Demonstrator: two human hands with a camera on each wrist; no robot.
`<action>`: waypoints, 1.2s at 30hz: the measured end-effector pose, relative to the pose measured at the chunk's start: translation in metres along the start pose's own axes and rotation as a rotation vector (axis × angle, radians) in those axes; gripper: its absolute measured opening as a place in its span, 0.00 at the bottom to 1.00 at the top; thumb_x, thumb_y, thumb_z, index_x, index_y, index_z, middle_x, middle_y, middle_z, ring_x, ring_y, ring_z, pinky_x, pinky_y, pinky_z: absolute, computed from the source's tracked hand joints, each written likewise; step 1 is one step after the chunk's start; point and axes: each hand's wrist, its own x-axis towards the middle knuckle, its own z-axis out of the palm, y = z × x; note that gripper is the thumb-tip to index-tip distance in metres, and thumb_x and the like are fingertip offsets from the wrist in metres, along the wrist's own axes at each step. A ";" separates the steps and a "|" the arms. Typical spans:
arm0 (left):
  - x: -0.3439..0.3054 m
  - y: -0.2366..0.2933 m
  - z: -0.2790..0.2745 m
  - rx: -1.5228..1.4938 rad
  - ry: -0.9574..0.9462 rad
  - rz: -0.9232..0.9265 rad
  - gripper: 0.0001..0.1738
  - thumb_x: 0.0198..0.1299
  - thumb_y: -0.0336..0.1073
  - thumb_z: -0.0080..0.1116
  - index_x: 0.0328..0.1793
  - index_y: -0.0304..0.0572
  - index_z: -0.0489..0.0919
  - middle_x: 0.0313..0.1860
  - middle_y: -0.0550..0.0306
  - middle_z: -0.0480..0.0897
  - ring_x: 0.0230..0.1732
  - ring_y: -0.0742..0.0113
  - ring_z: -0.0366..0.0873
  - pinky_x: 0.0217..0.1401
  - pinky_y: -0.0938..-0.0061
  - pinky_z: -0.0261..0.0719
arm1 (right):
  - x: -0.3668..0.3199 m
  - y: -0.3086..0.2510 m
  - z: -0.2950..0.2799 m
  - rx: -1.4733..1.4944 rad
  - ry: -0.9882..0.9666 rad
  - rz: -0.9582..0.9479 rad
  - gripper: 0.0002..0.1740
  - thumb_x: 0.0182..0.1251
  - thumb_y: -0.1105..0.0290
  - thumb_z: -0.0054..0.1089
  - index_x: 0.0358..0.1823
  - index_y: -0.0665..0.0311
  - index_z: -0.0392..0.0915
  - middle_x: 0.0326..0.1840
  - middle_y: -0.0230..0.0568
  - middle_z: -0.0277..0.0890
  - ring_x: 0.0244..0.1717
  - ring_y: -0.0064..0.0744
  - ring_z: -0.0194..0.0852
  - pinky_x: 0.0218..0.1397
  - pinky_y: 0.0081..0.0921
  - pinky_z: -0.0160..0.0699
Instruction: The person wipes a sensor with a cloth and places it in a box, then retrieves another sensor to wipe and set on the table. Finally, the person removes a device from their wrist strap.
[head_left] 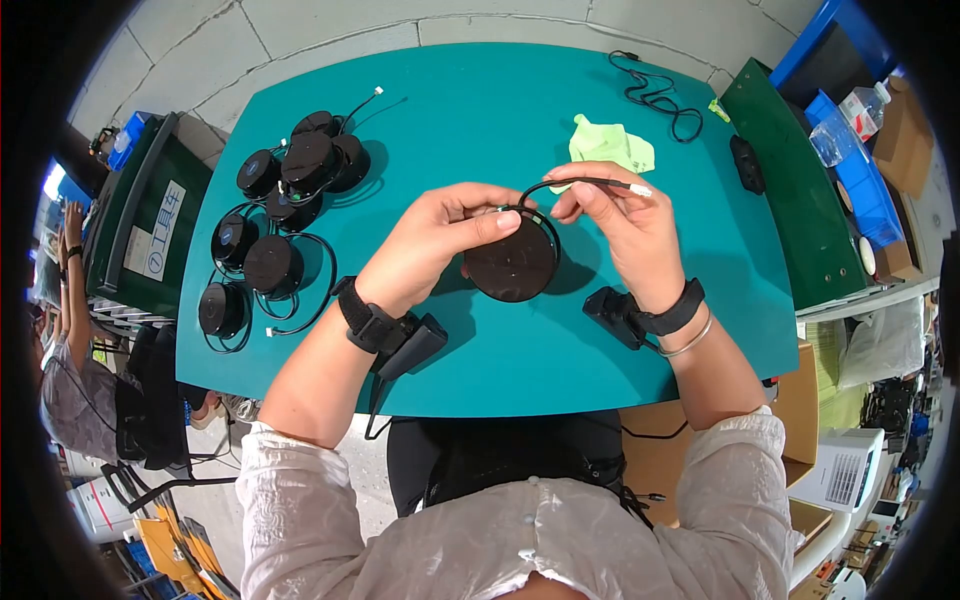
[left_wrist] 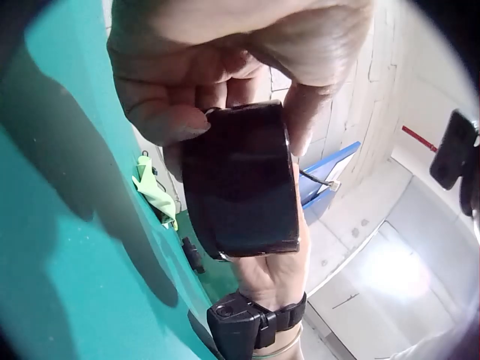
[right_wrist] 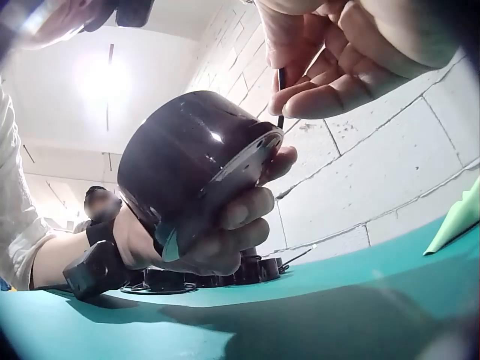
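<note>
A glossy black round device point(head_left: 512, 268), shaped like a short cylinder, is held above the green table by my left hand point(head_left: 432, 238), with the thumb on its rim. The left wrist view shows its dark side wall point(left_wrist: 238, 184) between thumb and fingers. In the right wrist view, the left fingers wrap the underside of the device point(right_wrist: 184, 157). From its far edge comes a black cable point(head_left: 600, 181) tipped with a white connector point(head_left: 641, 190). My right hand point(head_left: 628, 235) pinches this cable between thumb and fingers, right of the device.
Several similar black devices with cables point(head_left: 272, 265) sit on the green table point(head_left: 480, 360) at the left, some stacked. A light green cloth point(head_left: 612, 146) and a black coiled cable point(head_left: 662, 95) lie toward the back right. Green cabinets point(head_left: 790, 190) flank the table.
</note>
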 end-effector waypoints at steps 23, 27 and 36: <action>0.002 0.009 -0.011 -0.262 0.101 0.077 0.17 0.71 0.42 0.51 0.56 0.35 0.75 0.51 0.51 0.80 0.45 0.65 0.79 0.50 0.64 0.81 | 0.002 -0.007 0.001 0.092 -0.065 0.186 0.26 0.73 0.65 0.52 0.69 0.64 0.66 0.53 0.37 0.76 0.48 0.23 0.73 0.42 0.21 0.76; 0.001 0.012 -0.017 -0.174 0.102 0.030 0.14 0.70 0.41 0.54 0.45 0.35 0.78 0.42 0.52 0.82 0.35 0.69 0.80 0.39 0.72 0.80 | 0.004 -0.001 -0.004 0.260 -0.066 0.316 0.24 0.75 0.62 0.44 0.66 0.67 0.68 0.47 0.37 0.78 0.36 0.24 0.74 0.29 0.21 0.69; 0.001 0.010 -0.015 -0.277 0.056 0.093 0.10 0.70 0.38 0.53 0.40 0.39 0.75 0.40 0.53 0.80 0.34 0.66 0.79 0.36 0.70 0.78 | 0.007 0.007 -0.015 0.578 0.017 0.556 0.16 0.75 0.60 0.43 0.49 0.64 0.74 0.36 0.40 0.80 0.22 0.29 0.70 0.21 0.25 0.62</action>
